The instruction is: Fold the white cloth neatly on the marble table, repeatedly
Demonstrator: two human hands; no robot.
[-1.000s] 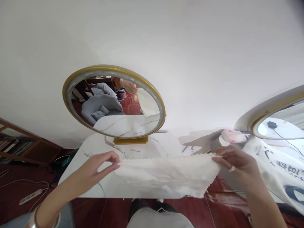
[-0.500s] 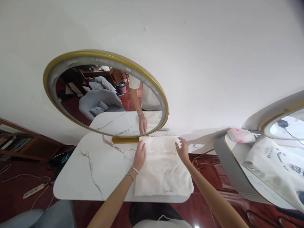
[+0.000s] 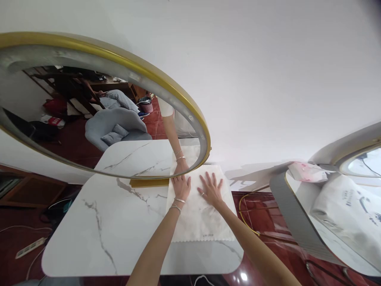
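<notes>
A white cloth (image 3: 205,222) with scalloped edges and small dark print near its front edge lies on the marble-patterned table (image 3: 119,226). My left hand (image 3: 181,187) rests flat on the cloth's left part, close to the mirror's gold base. Fingers spread, my right hand (image 3: 212,188) presses on the cloth's upper middle, a ring on one finger. Neither hand grips anything. Over the table's back left stands a large round mirror (image 3: 133,75) with a gold rim, reflecting one arm and the cloth.
To the right, a second table (image 3: 300,214) carries a pink-and-white packet (image 3: 308,171) and a white printed fabric (image 3: 351,202). A power strip (image 3: 29,248) with cords lies on the red floor at left. A wooden shelf (image 3: 35,192) stands by the wall. The mirror reflects a grey chair and a seated person.
My right hand has moved from the cloth's right edge inward and now lies spread on it. My left hand has slid onto the cloth. The cloth sits farther back, and the view has shifted.
</notes>
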